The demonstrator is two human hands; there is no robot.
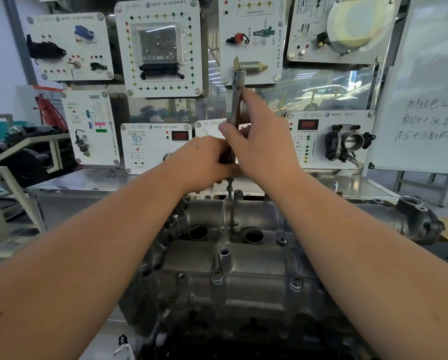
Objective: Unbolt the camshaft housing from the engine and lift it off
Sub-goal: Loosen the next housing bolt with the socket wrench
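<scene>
The grey cast camshaft housing (243, 266) lies on the engine below me, with two round bores and several bolts along its edges. A long steel socket extension (237, 100) stands upright over a bolt (230, 191) at the housing's far edge. My right hand (261, 141) grips the upper shaft, thumb and fingers wrapped round it. Lower down, my left hand (207, 165) holds the shaft just above the bolt. The tool's tip is partly hidden by my hands.
White training panels (160, 45) with car parts cover the wall behind the engine. A whiteboard (430, 105) stands at the right. A metal bench (87, 180) runs behind the engine, and a cast flange (417, 219) juts out at the right.
</scene>
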